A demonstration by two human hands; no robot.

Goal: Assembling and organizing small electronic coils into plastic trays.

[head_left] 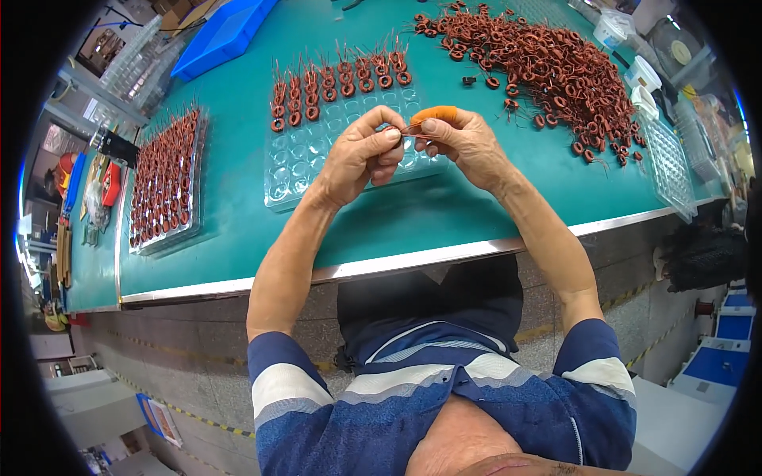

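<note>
My left hand (355, 155) pinches a small copper-wound ring coil (396, 141) between thumb and fingertips, and the fingers hide most of the ring. My right hand (470, 144) closes on the coil's thin wire leads (411, 128), stretched between the two hands. An orange cover (435, 115) sits on a finger of my right hand. Both hands are above the near part of a clear plastic tray (278, 202) with round pockets. Coils (328, 83) stand in its far rows with their leads upward; nearer pockets hold none.
A large loose heap of coils (548, 75) lies at the far right of the green table (444, 222). To the left stands another tray full of coils (165, 186). A blue bin (222, 38) is at the far left. Pocketed trays (667, 163) lie by the right edge.
</note>
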